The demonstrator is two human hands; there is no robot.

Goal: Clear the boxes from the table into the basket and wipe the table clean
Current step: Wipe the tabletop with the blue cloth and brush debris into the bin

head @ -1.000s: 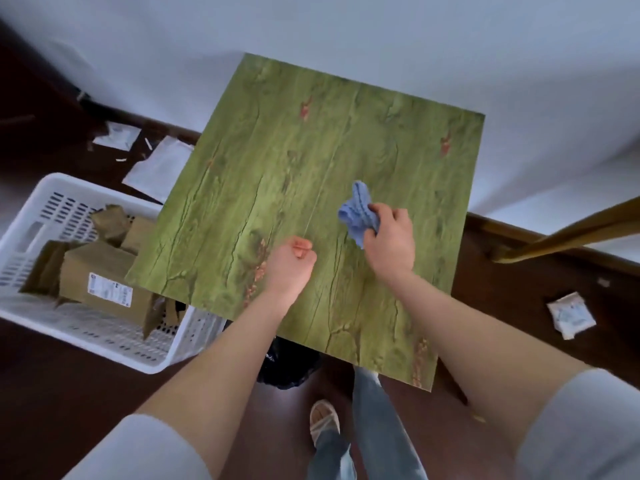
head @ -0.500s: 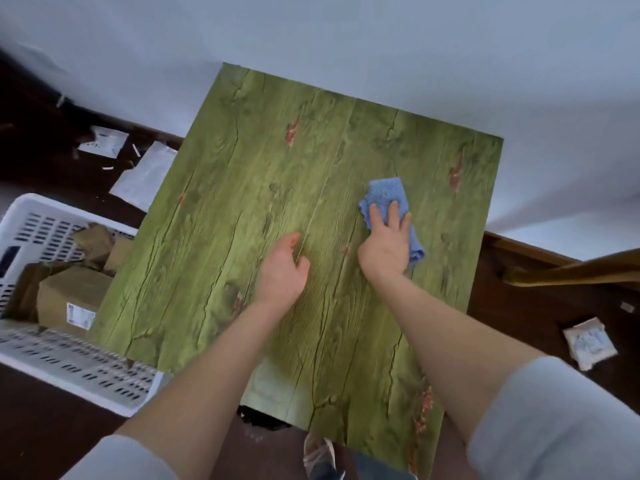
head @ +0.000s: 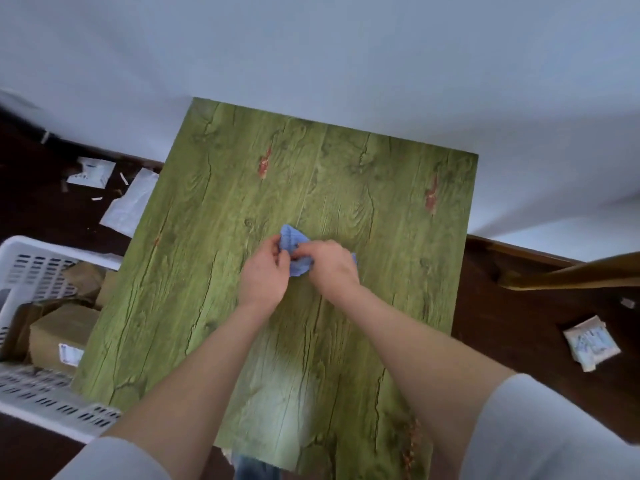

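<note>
A small blue cloth (head: 294, 244) lies bunched near the middle of the green wood-grain table (head: 381, 209). Both my hands meet on it: my left hand (head: 265, 271) pinches its left side and my right hand (head: 332, 265) grips its right side with curled fingers. Part of the cloth is hidden under my hands. On the floor to the left stands the white slatted basket (head: 31, 268), holding brown cardboard boxes (head: 60, 332), one with a white label.
White papers (head: 133, 202) and scraps lie on the dark floor at the far left of the table. A small packet (head: 590, 342) lies on the floor at the right, below a wooden rail (head: 571, 273). A white wall is behind the table.
My right hand drew the cloth back toward the table's middle and bunched it. My left hand left the tabletop and took hold of the cloth's left side.
</note>
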